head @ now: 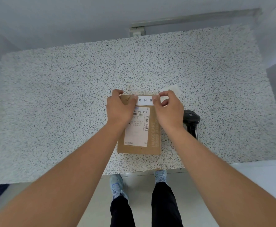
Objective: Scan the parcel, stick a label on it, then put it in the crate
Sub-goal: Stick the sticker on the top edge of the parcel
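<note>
Hands (120,106) (169,108) apparently pressing label (144,100), parcel (152,143)

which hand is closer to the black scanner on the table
Right. The right hand is on the parcel's label strip, just left of the scanner; the left hand sits farther left.

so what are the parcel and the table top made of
Parcel: looks like plain brown cardboard, matte, with printed paper labels stuck on. Table top: white with dense dark flecks, matte; it looks like speckled stone or terrazzo-style laminate, which one can't be told.

Matt cardboard parcel (138,149), speckled countertop (68,95)
</note>
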The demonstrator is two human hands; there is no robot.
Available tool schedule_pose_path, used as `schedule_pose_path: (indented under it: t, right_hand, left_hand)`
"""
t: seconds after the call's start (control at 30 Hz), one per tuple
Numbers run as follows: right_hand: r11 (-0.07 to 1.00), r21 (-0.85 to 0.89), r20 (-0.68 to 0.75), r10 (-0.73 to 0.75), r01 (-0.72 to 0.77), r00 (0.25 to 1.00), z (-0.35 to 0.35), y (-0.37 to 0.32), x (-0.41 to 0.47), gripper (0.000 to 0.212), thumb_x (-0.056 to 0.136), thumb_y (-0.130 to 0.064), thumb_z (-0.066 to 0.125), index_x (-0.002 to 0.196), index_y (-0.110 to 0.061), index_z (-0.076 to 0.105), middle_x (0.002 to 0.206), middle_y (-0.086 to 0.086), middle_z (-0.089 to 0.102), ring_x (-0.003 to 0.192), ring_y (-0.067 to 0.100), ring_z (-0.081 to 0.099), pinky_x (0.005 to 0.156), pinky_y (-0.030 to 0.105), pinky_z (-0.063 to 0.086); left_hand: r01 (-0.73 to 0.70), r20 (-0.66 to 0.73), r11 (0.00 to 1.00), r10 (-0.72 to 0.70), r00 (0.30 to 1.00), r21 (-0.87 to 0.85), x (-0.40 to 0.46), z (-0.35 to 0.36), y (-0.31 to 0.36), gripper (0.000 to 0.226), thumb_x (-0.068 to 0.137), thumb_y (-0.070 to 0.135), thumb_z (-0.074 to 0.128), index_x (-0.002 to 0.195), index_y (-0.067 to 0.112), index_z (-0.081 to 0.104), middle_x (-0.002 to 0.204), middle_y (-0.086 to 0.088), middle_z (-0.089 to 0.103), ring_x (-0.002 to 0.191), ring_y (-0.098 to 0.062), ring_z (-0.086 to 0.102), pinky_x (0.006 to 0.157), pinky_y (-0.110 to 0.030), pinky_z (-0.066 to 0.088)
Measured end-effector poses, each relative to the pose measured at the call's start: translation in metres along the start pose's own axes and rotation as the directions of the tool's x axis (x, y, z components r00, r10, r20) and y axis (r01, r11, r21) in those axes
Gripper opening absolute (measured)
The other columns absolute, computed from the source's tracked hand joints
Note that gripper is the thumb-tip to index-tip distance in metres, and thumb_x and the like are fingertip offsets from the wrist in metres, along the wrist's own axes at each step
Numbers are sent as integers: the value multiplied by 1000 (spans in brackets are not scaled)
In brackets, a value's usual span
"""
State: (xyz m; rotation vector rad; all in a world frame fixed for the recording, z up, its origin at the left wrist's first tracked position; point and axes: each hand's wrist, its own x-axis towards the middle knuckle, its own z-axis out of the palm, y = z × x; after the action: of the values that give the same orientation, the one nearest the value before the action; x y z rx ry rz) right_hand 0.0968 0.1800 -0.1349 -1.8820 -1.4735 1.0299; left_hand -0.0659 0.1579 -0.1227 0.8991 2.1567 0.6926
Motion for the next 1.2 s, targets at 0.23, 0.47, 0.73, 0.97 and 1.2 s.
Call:
schedule_pose_path:
  t: [0.23, 0.47, 0.73, 0.97, 1.2]
  right_hand:
    - [1000, 6, 24, -22, 22, 999, 2, 14, -7, 40, 93, -52, 69, 130, -36, 62, 93, -5, 63, 90, 18, 66, 80, 42, 58]
    - [1000, -28, 47, -10, 12, 999, -4, 18, -21, 43, 103, -43, 58, 144, -33, 57, 105, -5, 64, 97, 16, 64, 92, 46, 56]
    - [996, -36, 125, -76, 81, 989, -6, 11, -54, 65, 101, -44, 61, 160, -34, 36, 136, 1, 46, 125, 15, 53, 107, 42, 50]
    - [949, -226, 204, -174, 219, 963, -7, 10, -84, 66, 103, -50, 55, 160, -28, 32, 166, 1, 26, 151, 21, 31, 118, 44, 37]
    - [900, -336, 278, -187, 278, 942, -5, 24, -115, 62, 107, -46, 47, 162, -27, 27, 175, 0, 6, 160, 26, 14, 124, 50, 25]
  left_hand:
    - [4, 51, 1000, -3, 999, -22, -12, 1, -11, 87, 88, 56, 69, 159, 23, 32, 148, -2, 57, 131, -24, 59, 107, -48, 51]
    - [-3, 105, 999, 7, 994, -41, -21, -10, -13, 73, 100, 34, 62, 162, 24, 25, 157, -1, 48, 139, -22, 52, 108, -36, 45]
    - [-141, 153, 990, 139, 978, 2, -43, -32, -28, 73, 99, 33, 62, 162, 35, 24, 157, -2, 46, 140, -22, 49, 113, -45, 44]
    - [-345, 289, 934, 307, 907, 91, -61, -40, -49, 61, 97, 33, 63, 155, 34, 42, 170, -3, 22, 154, -23, 26, 118, -48, 38]
    - [-502, 352, 840, 415, 839, 207, -83, -44, -70, 66, 99, 27, 60, 160, 30, 34, 173, 10, 2, 157, -14, 19, 111, -30, 38]
